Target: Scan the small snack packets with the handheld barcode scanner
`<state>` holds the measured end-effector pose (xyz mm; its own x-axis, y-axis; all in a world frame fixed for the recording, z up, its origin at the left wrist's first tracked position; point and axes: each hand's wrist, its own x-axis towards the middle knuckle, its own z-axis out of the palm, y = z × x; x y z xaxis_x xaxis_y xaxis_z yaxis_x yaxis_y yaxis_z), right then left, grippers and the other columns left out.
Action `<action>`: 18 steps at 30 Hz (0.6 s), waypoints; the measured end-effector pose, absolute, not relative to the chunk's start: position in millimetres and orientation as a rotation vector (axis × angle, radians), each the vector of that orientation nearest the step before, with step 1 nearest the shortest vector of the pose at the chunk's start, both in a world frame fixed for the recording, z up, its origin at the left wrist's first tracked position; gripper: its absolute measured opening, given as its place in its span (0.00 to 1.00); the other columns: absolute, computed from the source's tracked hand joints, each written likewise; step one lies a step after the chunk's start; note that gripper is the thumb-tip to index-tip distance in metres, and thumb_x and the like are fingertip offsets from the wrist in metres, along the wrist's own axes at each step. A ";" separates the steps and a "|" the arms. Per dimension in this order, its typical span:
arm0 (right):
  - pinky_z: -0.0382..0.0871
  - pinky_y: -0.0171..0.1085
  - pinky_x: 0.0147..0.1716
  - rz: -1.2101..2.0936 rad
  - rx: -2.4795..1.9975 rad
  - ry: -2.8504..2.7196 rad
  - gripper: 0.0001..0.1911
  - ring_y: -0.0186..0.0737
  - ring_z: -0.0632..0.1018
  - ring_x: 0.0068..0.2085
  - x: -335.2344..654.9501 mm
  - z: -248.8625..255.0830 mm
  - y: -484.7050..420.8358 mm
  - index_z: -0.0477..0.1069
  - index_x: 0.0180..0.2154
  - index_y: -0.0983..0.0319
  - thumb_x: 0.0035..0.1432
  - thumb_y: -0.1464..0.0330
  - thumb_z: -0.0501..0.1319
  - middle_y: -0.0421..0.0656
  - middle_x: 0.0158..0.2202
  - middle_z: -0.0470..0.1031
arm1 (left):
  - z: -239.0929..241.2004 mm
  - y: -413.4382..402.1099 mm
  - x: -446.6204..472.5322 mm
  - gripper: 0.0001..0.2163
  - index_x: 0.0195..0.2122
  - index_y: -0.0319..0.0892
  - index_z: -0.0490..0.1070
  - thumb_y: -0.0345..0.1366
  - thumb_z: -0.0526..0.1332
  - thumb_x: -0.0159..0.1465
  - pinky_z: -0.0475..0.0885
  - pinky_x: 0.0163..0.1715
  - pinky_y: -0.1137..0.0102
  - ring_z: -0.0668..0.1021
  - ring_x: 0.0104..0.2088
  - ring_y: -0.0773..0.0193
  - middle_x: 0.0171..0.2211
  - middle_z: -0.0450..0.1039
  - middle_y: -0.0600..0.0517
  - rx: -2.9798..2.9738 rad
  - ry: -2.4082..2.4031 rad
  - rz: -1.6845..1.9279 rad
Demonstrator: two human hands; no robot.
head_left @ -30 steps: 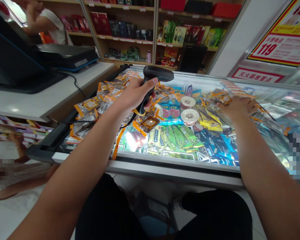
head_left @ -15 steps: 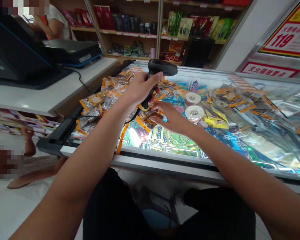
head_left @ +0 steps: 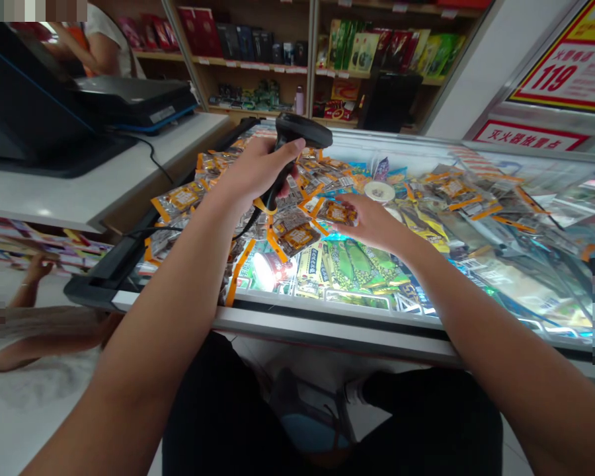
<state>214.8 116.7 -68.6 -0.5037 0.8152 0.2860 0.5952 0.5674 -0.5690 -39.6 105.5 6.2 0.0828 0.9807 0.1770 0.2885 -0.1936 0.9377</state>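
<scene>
My left hand [head_left: 250, 175] is wrapped round the handle of a black barcode scanner [head_left: 302, 135], its head pointing right above the freezer lid [head_left: 327, 311]. Just right of it, my right hand [head_left: 371, 221] holds a small orange-edged snack packet [head_left: 338, 211] up off the glass, below the scanner's head. Several more orange packets [head_left: 193, 198] lie heaped on the lid under and to the left of my left hand. The scanner's cable [head_left: 143, 231] trails off to the left.
A white counter [head_left: 94, 188] at left carries a black register [head_left: 30, 112] and a flat black machine [head_left: 133, 102]. A person stands behind it; another person's arm [head_left: 44, 337] is at the lower left. Stocked shelves [head_left: 287, 59] line the back. Ice creams [head_left: 357, 264] show under the glass.
My right hand came from the far right of the lid to the pile beside the scanner, took an orange packet and lifted it. The scanner hand shifted slightly left.
</scene>
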 end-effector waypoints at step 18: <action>0.67 0.60 0.58 1.277 -0.827 -1.237 0.19 0.53 0.75 0.60 252.8 -54.5 139.5 0.70 0.42 0.56 0.54 0.54 0.54 0.47 0.52 0.79 | 2.5 87.8 -18.8 0.19 0.27 0.43 0.65 0.53 0.59 0.67 0.63 0.18 0.71 0.70 0.17 0.70 0.21 0.68 0.51 1.608 0.993 0.838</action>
<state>252.8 139.5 -54.5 -0.1346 0.9697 0.2041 -0.2349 0.1689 -0.9572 -18.8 87.8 2.5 0.4166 0.9080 0.0433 0.1949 -0.1358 0.9714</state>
